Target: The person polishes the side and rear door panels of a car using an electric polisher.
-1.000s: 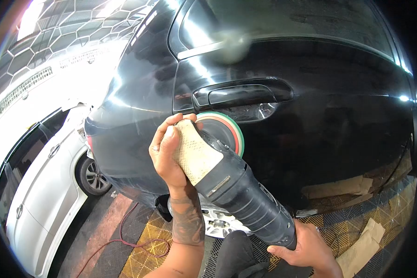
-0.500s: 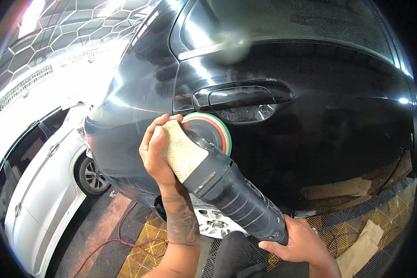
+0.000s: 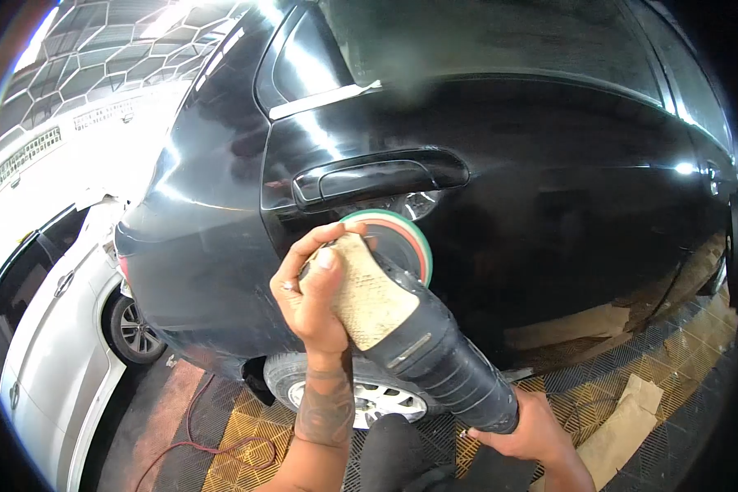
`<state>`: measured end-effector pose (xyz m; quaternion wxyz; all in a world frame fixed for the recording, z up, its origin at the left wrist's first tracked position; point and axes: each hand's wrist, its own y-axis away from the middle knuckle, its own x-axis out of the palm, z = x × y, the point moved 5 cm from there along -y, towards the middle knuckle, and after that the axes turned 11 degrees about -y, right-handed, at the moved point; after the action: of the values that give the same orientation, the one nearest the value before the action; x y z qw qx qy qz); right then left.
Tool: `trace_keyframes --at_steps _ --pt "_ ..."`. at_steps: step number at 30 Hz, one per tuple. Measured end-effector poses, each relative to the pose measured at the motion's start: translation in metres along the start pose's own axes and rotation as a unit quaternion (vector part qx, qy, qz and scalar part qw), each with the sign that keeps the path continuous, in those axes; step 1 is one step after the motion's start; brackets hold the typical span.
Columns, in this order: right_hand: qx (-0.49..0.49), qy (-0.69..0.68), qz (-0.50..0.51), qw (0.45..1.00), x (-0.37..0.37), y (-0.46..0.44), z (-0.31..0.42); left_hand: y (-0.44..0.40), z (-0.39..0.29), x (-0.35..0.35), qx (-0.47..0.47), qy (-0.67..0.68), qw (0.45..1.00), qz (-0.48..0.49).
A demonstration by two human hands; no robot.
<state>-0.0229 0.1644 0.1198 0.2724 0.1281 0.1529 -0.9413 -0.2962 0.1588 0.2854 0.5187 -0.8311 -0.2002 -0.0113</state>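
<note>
A car polisher (image 3: 459, 353) with a black body and a worn cream head cover lies slantwise between both my hands. My left hand (image 3: 313, 299) wraps round its head, the thumb lying on the cream cover. At the rear end of the body, my right hand (image 3: 526, 430) is closed round the handle. The round polishing pad (image 3: 418, 238), edged in green and red, is at the black car door (image 3: 541, 238), just below the door handle (image 3: 377, 180). Whether the whole pad face touches the panel is hidden.
A white car (image 3: 66, 336) stands to the left. The black car's rear wheel (image 3: 385, 402) is below the polisher. A red cord (image 3: 221, 445) runs over the tiled floor, and brown paper (image 3: 623, 426) lies at lower right. White tape (image 3: 324, 100) borders the window.
The polisher and both hands have shifted slightly down, with the pad now a little farther below the door handle. My view has turned right, so the car appears farther left.
</note>
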Motion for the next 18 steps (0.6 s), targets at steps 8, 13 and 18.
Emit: trace_keyframes --at_steps 8,13,18 --pt "-0.002 0.000 -0.065 0.998 -0.039 0.019 -0.025 0.003 0.012 0.055 -0.016 0.034 0.998 0.042" --pt "-0.008 0.005 -0.070 0.998 -0.056 0.026 -0.021 0.002 0.016 0.069 -0.001 -0.009 0.999 0.039" --pt "0.005 0.015 -0.055 0.998 -0.065 0.026 -0.015 0.008 0.013 0.068 -0.012 0.009 1.000 0.021"
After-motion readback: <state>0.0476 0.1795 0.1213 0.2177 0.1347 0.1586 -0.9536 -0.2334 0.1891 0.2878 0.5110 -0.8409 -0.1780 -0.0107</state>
